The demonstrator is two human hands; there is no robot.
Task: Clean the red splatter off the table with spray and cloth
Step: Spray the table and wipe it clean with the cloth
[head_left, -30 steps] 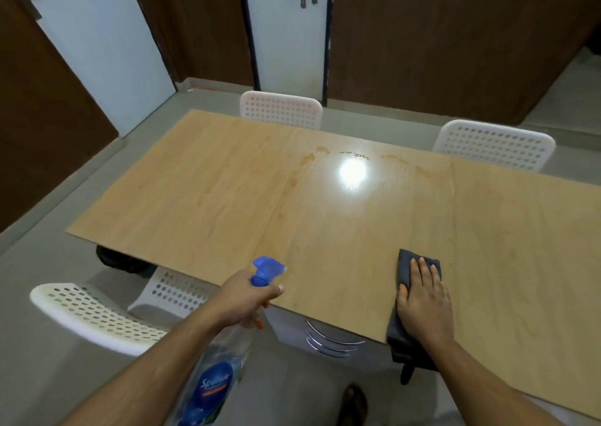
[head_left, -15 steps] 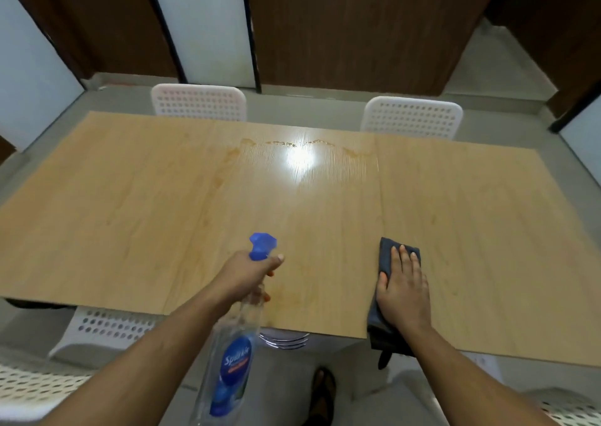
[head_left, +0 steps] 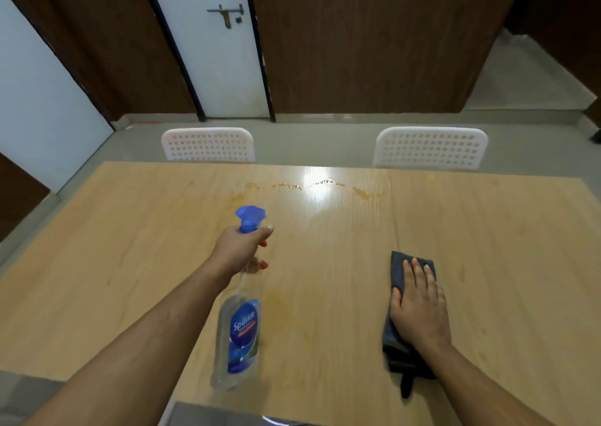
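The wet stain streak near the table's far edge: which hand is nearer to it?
Left. The left hand, gripping the spray bottle, sits just short of the streak; the right hand presses the cloth farther back.

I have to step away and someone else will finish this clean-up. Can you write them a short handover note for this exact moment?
Left hand grips the spray bottle by its neck, blue nozzle pointing toward the far side.
Right hand lies flat on the dark cloth, near the table's front edge.
Orange-red splatter still runs along the far edge, near the two white chairs.
Done: tools in hand.
Left: spray the splatter, wipe it off.
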